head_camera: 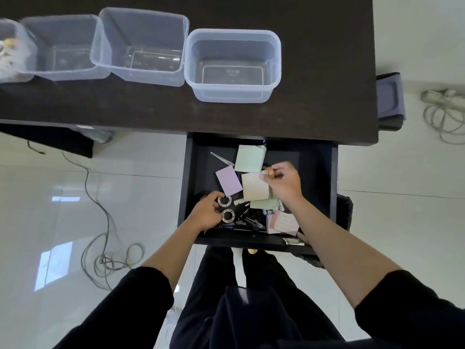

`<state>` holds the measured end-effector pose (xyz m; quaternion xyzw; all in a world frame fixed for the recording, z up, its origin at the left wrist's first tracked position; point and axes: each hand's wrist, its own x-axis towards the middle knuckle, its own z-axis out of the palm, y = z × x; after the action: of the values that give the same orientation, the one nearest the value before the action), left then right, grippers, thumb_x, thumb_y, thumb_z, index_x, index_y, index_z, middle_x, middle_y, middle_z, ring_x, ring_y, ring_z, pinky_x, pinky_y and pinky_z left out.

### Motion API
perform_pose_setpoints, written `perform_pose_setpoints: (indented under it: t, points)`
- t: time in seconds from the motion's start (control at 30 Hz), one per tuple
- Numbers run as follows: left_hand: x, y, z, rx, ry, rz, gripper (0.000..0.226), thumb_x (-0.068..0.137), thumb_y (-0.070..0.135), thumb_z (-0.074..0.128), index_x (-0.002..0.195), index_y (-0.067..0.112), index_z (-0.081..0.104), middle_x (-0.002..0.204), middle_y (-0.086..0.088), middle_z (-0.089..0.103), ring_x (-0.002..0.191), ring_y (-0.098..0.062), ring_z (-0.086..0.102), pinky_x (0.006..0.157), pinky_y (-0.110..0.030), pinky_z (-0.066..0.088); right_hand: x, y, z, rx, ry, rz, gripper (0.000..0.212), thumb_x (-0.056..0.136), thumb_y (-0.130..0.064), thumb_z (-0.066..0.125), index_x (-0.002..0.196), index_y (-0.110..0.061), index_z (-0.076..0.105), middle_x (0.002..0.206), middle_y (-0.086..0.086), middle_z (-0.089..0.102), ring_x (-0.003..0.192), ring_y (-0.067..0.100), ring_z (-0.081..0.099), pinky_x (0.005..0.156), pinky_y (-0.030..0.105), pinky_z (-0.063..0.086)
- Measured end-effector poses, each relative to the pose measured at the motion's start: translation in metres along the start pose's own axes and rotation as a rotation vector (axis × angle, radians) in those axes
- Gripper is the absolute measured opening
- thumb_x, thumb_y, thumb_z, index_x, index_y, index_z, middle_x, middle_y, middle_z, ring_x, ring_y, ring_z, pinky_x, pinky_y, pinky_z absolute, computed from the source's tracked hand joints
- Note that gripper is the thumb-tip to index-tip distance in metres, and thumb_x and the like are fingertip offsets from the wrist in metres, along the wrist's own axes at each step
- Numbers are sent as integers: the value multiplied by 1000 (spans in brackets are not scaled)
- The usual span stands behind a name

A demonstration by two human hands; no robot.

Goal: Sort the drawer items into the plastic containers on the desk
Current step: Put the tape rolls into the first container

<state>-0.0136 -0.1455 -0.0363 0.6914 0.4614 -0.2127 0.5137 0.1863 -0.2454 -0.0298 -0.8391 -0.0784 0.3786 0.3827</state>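
The open black drawer (317, 177) holds a green note pad (249, 158), a purple note pad (229, 183), a cream pad (254, 186), metal clips, and two tape rolls (227, 215). My left hand (205, 212) is curled around the tape rolls at the drawer's left front. Over the cream pad, my right hand (283, 183) pinches a small tan object, with fingers touching the pad. On the dark desk (327, 71) stand several clear plastic containers; the right three (232, 65) (141, 46) (63, 46) look empty, and the far left one (12, 51) holds pale items.
A pink-white packet (281, 222) and a small metal piece (293, 241) lie at the drawer's right front. Cables coil on the white tiled floor at left (110, 258) and right (442, 114). A grey chair part (391, 99) shows past the desk's right edge.
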Motion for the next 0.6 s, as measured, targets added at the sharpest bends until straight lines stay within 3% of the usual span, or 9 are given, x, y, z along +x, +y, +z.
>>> perform_pose_setpoints:
  t: [0.13, 0.23, 0.4, 0.5, 0.6]
  points:
    - [1, 0, 3, -11, -2, 3, 55, 81, 1, 62, 129, 24, 48, 112, -10, 51, 99, -20, 54, 83, -22, 43, -8, -2, -12, 145, 129, -15, 28, 78, -16, 74, 101, -18, 58, 86, -4, 65, 84, 16, 64, 78, 28, 53]
    - [1, 0, 4, -10, 4, 12, 54, 80, -1, 61, 127, 23, 49, 113, -11, 52, 100, -20, 54, 82, -22, 43, -22, -6, -14, 137, 128, -123, 20, 83, -13, 69, 98, -22, 60, 88, -1, 64, 80, 12, 61, 71, 17, 49]
    - [4, -3, 3, -14, 15, 20, 50, 78, -7, 58, 120, 20, 56, 110, -12, 54, 92, -18, 54, 71, -19, 47, -51, 4, 9, -99, -241, -266, 15, 82, -11, 69, 95, -18, 70, 88, -4, 65, 73, 0, 55, 67, 6, 44]
    - [7, -4, 1, 3, 1, 38, 47, 78, -11, 56, 113, 19, 61, 104, -11, 56, 88, -19, 55, 78, -27, 50, -54, 17, 29, -221, -381, -277, 16, 81, -10, 72, 96, -13, 73, 89, -5, 66, 69, -2, 52, 66, 5, 41]
    - [10, -4, -2, 79, -34, 71, 54, 78, -12, 55, 123, 17, 59, 103, -8, 55, 91, -17, 54, 81, -23, 46, -52, 24, 45, -358, -423, -291, 16, 80, -11, 71, 94, -17, 74, 86, -8, 63, 75, 7, 58, 73, 23, 50]
